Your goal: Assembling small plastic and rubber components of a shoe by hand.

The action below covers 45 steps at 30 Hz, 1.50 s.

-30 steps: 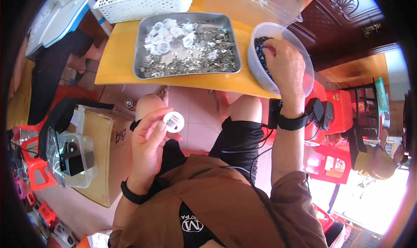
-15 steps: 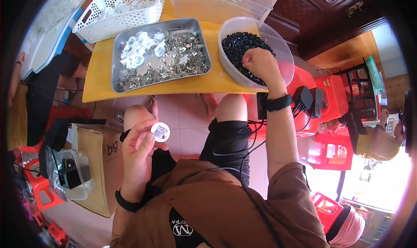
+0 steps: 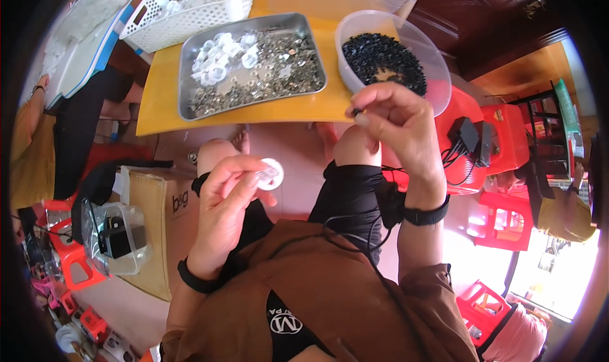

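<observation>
Between the thumb and fingers of my left hand (image 3: 229, 194) is a round white plastic part (image 3: 271, 174) with a clear middle, held above my lap. My right hand (image 3: 401, 124) pinches a small black piece (image 3: 356, 112) at its fingertips, just in front of the table edge. Behind that hand stands a clear round tub (image 3: 442, 95) of small black pieces (image 3: 374, 51). On the table, a metal tray (image 3: 317, 48) holds small shiny metal bits (image 3: 279, 70) and several white plastic parts (image 3: 219, 57) in its left half.
A white perforated basket (image 3: 190, 20) with clear parts stands behind the tray on the yellow table (image 3: 158, 102). Red stools (image 3: 507, 133) are at the right; a cardboard box (image 3: 158, 235) and a clear bin (image 3: 136, 219) are at the left. Another person's arm (image 3: 28, 114) shows far left.
My right hand has come out of the tub toward me with a small black piece. My left hand has shifted right and slightly up with the white part. The whole view has shifted slightly.
</observation>
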### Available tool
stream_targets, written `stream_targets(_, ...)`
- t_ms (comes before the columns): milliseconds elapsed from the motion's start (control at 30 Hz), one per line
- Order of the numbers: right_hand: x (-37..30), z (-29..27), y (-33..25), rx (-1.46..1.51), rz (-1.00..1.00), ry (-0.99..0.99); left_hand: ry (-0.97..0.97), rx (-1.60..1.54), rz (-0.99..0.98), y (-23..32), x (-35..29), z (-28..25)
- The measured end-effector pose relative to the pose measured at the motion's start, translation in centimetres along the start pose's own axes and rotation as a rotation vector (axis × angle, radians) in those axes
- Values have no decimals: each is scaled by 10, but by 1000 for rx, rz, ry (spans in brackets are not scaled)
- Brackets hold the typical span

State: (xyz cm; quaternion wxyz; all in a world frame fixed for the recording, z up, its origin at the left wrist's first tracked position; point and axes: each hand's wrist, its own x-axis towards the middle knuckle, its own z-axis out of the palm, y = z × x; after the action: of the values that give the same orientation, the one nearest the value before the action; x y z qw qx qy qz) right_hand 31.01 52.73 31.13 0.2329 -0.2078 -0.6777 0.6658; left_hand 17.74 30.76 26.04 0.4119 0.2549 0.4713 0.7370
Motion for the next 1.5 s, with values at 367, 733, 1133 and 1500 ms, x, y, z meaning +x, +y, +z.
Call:
stream_targets(367, -35, 43, 23, 93, -76, -138, -93, 67, -49, 5, 4, 21)
stream_targets(733, -38, 49, 27, -123, -313, -139, -117, 103, -125, 10, 2, 24)
stream_targets(1133, -49, 64, 31, -60, -208, 10, -109, 21, 9, 4, 0, 22)
stream_targets(1500, -52, 64, 34, 19, -190, -71, -76, 105, 73, 2, 0, 18)
